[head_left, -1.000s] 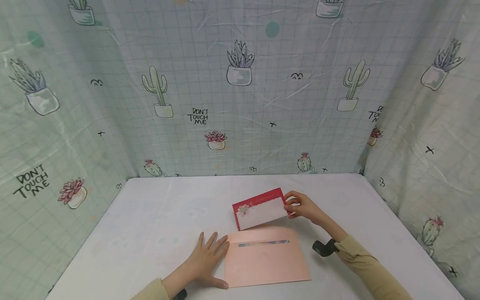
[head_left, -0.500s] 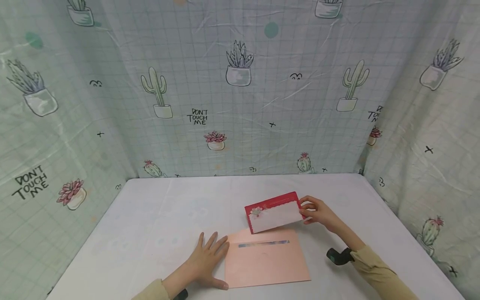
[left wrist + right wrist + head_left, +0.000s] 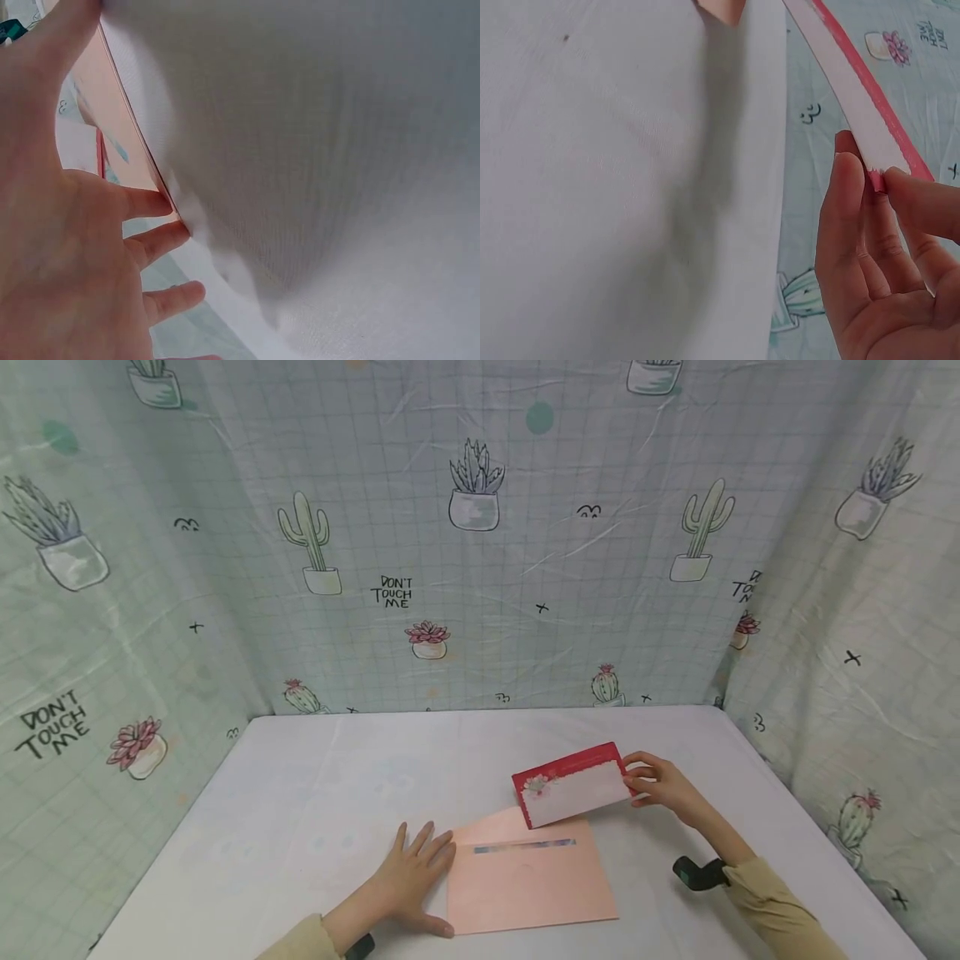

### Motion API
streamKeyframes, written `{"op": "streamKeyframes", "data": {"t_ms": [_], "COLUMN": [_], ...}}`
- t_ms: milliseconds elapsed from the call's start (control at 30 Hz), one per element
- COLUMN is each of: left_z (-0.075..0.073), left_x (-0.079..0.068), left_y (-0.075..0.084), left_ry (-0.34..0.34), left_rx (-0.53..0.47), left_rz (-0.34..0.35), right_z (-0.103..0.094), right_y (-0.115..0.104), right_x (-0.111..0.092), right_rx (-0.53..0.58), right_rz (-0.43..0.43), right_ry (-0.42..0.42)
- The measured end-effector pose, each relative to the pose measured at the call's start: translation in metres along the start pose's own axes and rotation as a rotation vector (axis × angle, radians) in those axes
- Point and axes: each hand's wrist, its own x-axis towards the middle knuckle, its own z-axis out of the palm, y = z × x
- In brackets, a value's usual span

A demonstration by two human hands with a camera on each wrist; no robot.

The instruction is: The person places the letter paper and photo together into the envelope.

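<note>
A peach paper envelope (image 3: 532, 889) with a shiny bluish strip near its top lies at the front of the white table. My left hand (image 3: 412, 877) is spread flat, its fingertips and thumb at the envelope's left edge; the left wrist view shows fingers (image 3: 159, 244) touching that edge. Between thumb and fingers, my right hand (image 3: 663, 785) pinches the right end of a red-and-white card (image 3: 577, 787) printed with flowers. The card is tilted and raised, covering the upper right part of the envelope. In the right wrist view the pinched corner of the card (image 3: 862, 90) shows clearly.
The white table (image 3: 315, 777) is bounded at the back and sides by a hanging cloth (image 3: 360, 527) printed with cacti. A dark wrist camera (image 3: 697, 873) sits by the right sleeve, close above the tabletop.
My right hand has carried the card rightward and slightly nearer, so it now overlaps the envelope's top right. My left hand stays in place on the envelope's edge.
</note>
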Motion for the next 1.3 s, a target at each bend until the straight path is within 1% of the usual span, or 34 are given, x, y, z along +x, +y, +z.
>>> {"op": "streamKeyframes", "data": {"t_ms": [133,367,667,833,933,1100,1300], "left_z": [-0.003,-0.008,-0.009,-0.009,-0.009,-0.007,-0.007], "left_x": [0.0,-0.001,-0.002,-0.003,-0.004,-0.004,-0.004], "left_y": [-0.001,-0.001,-0.002,-0.002,-0.002,-0.001,-0.001], "left_ry": [0.01,-0.003,0.0,0.003,0.008,0.015,0.027], "left_rx": [-0.014,-0.05,-0.067,-0.086,-0.084,-0.082,-0.08], "left_rz": [0.003,-0.001,-0.007,-0.003,-0.001,0.001,0.006], "right_z": [-0.006,-0.015,-0.023,-0.022,-0.02,-0.013,-0.002], "right_y": [0.006,0.017,0.023,0.025,0.028,0.03,0.021], "right_x": [-0.002,-0.007,-0.012,-0.012,-0.011,-0.005,-0.001], "right_rx": [-0.011,-0.059,-0.228,-0.33,-0.361,-0.338,-0.352], "right_rz": [0.013,-0.018,-0.041,-0.053,-0.072,-0.116,-0.154], "right_ry": [0.03,0.081,0.193,0.224,0.206,0.133,0.054]}}
